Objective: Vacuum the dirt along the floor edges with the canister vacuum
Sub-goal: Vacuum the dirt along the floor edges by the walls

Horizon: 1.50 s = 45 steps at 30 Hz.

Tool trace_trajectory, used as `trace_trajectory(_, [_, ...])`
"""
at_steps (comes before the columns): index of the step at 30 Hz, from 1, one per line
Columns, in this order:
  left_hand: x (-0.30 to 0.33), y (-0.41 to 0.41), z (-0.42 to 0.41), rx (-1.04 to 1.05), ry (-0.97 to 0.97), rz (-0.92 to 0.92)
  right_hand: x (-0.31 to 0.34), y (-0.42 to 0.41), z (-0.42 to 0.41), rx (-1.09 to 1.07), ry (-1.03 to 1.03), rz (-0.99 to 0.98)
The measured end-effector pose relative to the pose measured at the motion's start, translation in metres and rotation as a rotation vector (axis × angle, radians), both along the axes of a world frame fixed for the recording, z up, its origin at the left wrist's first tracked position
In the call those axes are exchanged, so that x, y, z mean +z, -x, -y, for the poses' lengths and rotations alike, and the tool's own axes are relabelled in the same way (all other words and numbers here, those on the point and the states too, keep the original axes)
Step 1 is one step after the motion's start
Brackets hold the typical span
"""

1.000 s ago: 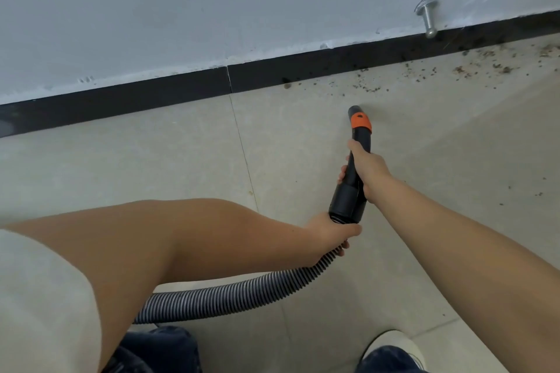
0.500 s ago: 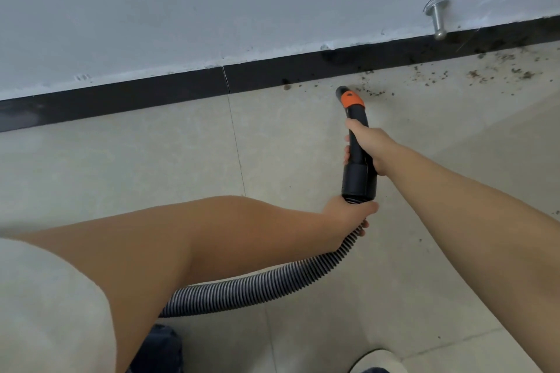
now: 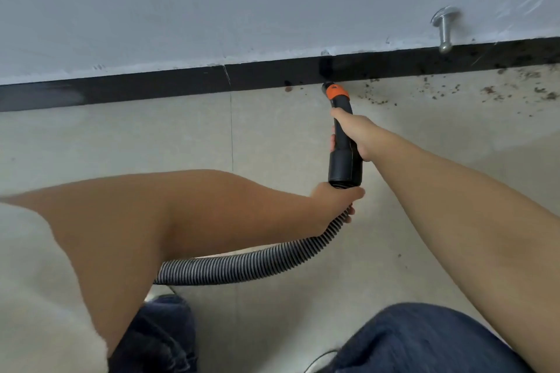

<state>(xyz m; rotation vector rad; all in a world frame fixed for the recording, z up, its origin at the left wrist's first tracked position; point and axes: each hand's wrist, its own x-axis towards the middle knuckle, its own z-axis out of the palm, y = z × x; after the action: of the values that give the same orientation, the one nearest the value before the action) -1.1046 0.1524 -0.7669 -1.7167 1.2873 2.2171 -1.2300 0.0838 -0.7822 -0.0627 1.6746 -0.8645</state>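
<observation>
Presently: right grip (image 3: 351, 133) wraps nozzle (image 3: 342, 130), steering its orange tip (image 3: 338, 91) to the baseboard (image 3: 181, 82); left grip (image 3: 336, 200) holds hose (image 3: 242, 266) behind, taking its weight. Dirt (image 3: 491, 91) lies right of the tip.

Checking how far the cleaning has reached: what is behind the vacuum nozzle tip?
Behind the nozzle runs the black baseboard, with the wall above. Dirt lies rightward. The floor under the tip is hidden.

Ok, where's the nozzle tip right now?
Head view, upper centre: the nozzle tip sits at the black baseboard, with the scattered dirt to its right.
</observation>
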Motion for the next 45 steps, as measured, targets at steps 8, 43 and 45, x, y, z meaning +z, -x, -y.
trace_trajectory(8, [-0.003,0.01,0.003,0.05,-0.032,0.016,0.004,0.001,0.009,0.115,-0.01,0.004])
trace_trajectory(43, [-0.017,-0.027,-0.018,-0.082,-0.052,-0.021,0.003,-0.03,-0.024,0.099,0.0,-0.091])
trace_trajectory(45, [-0.017,-0.027,-0.016,-0.12,-0.044,-0.032,0.0,-0.026,-0.028,0.048,0.003,-0.105])
